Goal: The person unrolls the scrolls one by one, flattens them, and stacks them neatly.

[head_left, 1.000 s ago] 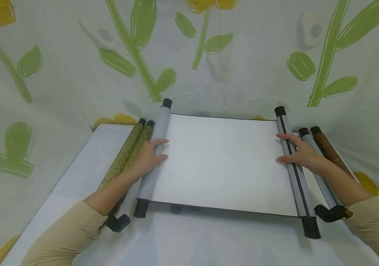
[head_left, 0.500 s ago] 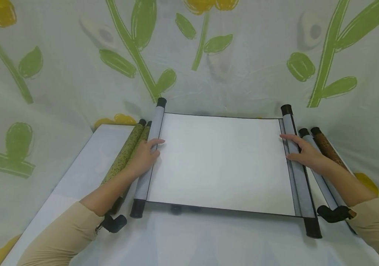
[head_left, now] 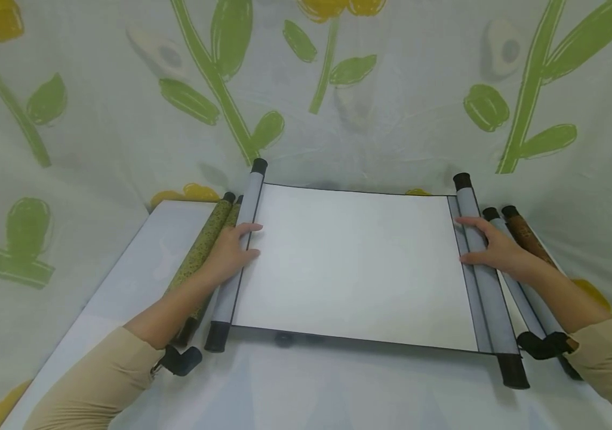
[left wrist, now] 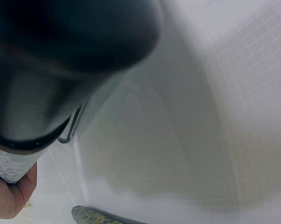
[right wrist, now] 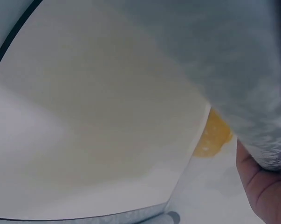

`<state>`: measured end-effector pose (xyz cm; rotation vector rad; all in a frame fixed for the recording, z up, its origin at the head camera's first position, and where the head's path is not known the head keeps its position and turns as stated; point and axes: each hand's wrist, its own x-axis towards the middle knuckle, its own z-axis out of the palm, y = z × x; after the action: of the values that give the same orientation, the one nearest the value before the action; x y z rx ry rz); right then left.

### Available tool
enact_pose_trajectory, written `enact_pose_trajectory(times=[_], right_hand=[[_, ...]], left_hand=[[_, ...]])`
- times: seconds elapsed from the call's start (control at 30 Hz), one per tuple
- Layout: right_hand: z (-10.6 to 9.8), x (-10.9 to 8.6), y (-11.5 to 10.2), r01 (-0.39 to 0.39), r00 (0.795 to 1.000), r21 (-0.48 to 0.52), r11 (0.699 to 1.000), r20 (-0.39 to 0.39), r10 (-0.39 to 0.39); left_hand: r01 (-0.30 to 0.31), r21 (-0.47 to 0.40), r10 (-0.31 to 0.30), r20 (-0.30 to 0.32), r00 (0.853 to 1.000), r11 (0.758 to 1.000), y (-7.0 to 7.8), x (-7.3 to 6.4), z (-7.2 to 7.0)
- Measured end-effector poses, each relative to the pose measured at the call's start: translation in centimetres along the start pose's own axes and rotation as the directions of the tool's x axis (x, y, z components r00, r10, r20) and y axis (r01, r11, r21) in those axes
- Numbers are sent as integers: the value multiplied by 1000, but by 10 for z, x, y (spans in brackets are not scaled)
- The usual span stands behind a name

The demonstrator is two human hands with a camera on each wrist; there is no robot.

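A scroll with a blank white sheet (head_left: 354, 269) lies partly unrolled between two grey-blue rolls with black end caps. My left hand (head_left: 227, 254) grips the left roll (head_left: 225, 304), thumb and fingers reaching around it to the sheet's edge. On the other side my right hand (head_left: 494, 245) holds the right roll (head_left: 491, 316) the same way, next to a grey border strip (head_left: 469, 280). In the left wrist view a black end cap (left wrist: 70, 37) fills the upper left. The right wrist view shows the grey roll (right wrist: 229, 79) above the hand, with the sheet beside it.
Green patterned rolled scrolls (head_left: 200, 251) lie left of the open one, partly behind the left arm. At the right, a grey-blue rolled scroll (head_left: 520, 298) and a brown patterned one (head_left: 526, 236) lie under the right forearm. All rest on a white table (head_left: 338, 394) against a flower-printed curtain (head_left: 391, 137).
Both hands have moved apart, the left one leftward and the right one slightly rightward, with their rolls. More of the sheet shows, and a grey border strip has appeared beside the right roll.
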<state>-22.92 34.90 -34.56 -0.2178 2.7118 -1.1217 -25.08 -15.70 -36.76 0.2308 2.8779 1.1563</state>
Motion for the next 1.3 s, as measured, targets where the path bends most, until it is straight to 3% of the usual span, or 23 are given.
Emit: enact_pose_trajectory(times=[0.27,0.53,0.77,1.1,1.3], right_hand=[[-8,-4,2,-14,998,26,1000,54,13],[-13,-4,6,-14,998,17,1000,56,13],[-17,-3,7,4,999,-42,999,39,-2],[-28,2,22,33,999,-81,996,-15,-34],[-35,5,27,30,1000,-123,992,-3,-31]], left_hand=[[-21,-23,21,5,1000,1000,-4,-3,-5],[-14,-18,15,17,1000,1000,-3,-6,-7],[-12,0,12,4,1000,1000,-7,-2,-6],[-65,-6,65,-7,998,998,-2,-1,-5],[-70,77,70,0,998,995,4,6,1]])
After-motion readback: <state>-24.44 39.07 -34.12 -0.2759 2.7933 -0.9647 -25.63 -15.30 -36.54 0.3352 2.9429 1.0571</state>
